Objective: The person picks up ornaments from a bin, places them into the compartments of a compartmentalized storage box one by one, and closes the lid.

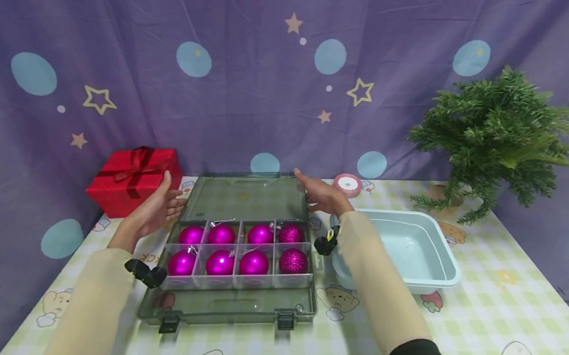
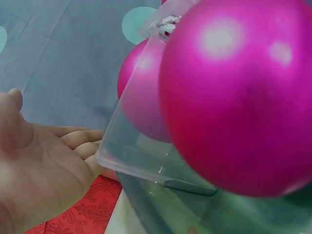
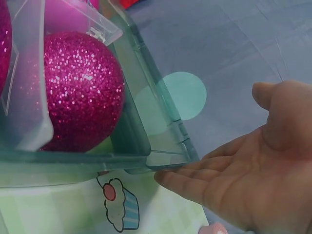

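Observation:
A translucent grey-green plastic case (image 1: pixel 243 199) stands on the table with two dark latches at its front edge. Across its middle runs a clear divided insert (image 1: pixel 212 282), holding several magenta Christmas balls (image 1: pixel 219 263), most of them shiny or matte. Two on the right are glittery, and one glitter ball (image 3: pixel 85 92) fills much of the right wrist view. My left hand (image 1: pixel 154 208), its fingers extended, is at the case's left side. My right hand (image 1: pixel 324 195) has straight fingers by the back right corner; whether its fingertips touch the case, I cannot tell.
A red gift box (image 1: pixel 135 180) with a bow stands at the back left. Right of the case is a light blue basin (image 1: pixel 442 273), with a pink ribbon roll (image 1: pixel 347 184) behind it. A small artificial Christmas tree (image 1: pixel 500 129) stands at the back right, before the purple curtain (image 1: pixel 249 111).

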Available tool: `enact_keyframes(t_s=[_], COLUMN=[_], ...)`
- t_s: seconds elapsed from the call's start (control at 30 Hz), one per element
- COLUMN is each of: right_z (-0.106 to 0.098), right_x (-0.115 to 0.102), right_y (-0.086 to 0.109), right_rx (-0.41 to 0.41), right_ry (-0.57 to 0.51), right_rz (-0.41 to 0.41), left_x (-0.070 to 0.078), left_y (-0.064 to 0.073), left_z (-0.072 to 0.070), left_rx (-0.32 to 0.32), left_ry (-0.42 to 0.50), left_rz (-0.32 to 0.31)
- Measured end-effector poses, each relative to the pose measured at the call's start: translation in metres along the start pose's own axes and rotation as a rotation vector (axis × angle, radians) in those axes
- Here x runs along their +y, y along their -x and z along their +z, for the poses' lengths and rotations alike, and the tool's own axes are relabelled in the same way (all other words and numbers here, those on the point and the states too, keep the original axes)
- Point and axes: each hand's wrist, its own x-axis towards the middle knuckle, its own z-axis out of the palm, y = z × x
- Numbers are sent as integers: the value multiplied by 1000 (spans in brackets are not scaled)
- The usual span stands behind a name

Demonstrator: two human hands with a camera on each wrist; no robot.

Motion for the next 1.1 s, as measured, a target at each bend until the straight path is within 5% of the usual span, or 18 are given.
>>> enact_keyframes(t_s=[0.77, 1.1], right_z=[-3, -3], right_x=[-2, -11], right_y=[21, 40], right_rx=[89, 93], right_ry=[-126, -103], right_rz=[-222, -302], left_x=[21, 28], left_y=[20, 37], left_z=[14, 15], left_rx=[73, 110], left_ry=[47, 104], left_rz=[103, 165])
